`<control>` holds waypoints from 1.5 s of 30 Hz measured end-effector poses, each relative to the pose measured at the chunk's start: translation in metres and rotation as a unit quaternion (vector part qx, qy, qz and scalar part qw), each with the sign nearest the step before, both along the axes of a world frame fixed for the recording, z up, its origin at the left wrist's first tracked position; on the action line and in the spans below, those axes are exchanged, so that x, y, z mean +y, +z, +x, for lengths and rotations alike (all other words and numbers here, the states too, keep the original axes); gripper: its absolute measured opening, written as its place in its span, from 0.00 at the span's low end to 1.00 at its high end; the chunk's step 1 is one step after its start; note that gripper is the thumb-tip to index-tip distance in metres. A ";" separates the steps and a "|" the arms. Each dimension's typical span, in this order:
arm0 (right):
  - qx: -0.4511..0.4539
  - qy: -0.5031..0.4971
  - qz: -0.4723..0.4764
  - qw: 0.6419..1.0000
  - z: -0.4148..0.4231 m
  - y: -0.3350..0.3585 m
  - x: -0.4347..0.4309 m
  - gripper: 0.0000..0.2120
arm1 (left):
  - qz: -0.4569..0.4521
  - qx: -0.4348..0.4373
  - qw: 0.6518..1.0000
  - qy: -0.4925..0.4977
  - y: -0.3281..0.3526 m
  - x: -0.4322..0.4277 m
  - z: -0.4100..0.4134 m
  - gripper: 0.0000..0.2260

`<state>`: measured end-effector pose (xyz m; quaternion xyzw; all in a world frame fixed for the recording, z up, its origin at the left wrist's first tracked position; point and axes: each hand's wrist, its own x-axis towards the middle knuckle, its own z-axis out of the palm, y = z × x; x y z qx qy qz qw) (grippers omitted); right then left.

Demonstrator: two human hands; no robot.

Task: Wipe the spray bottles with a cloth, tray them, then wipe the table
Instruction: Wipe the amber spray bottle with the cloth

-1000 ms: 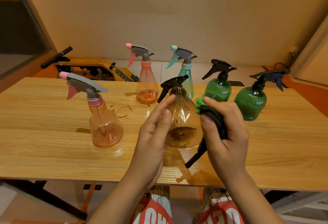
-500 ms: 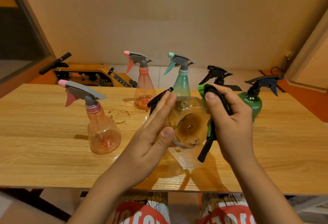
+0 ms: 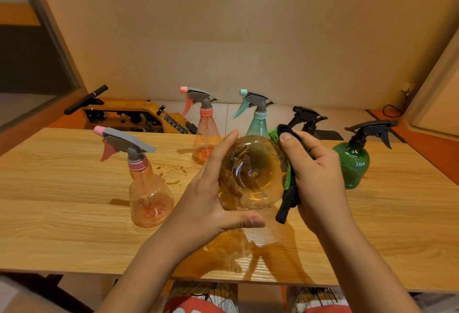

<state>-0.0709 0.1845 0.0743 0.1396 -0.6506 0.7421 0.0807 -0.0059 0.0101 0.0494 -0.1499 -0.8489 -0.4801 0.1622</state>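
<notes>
The left hand (image 3: 211, 196) cradles the amber bottle (image 3: 250, 173) in the air over the near edge of the table (image 3: 62, 225). Its fingers lie close together up the bottle's left side, and the thumb is stretched out beneath the base. The bottle is tipped so that its round, clear, dimpled base faces the camera. The right hand (image 3: 315, 173) is curled round a cloth (image 3: 289, 188), thumb on top, and presses it against the bottle's right side. The cloth is bunched, fuzzy green on one face and black on the other, with a black tail hanging down. Below the hands a wet brownish patch (image 3: 248, 258) shines on the pale wood-grain tabletop. To the left stands a translucent pink bottle (image 3: 149, 188) with a grey trigger head, and small droplets (image 3: 173, 173) lie just behind it. Farther back stand a second pink bottle (image 3: 205, 136), a teal bottle (image 3: 258, 124), a black-triggered bottle (image 3: 308, 119) partly hidden by the right hand, and a round green bottle (image 3: 352, 163) at the right. Behind the table sits a yellow machine (image 3: 139, 116) on the floor, before a plain beige wall (image 3: 223, 39).
</notes>
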 end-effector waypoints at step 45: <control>0.366 0.034 0.329 0.870 -0.004 0.006 0.038 0.18 | -0.099 0.016 0.994 0.035 0.011 -0.017 -0.003 0.53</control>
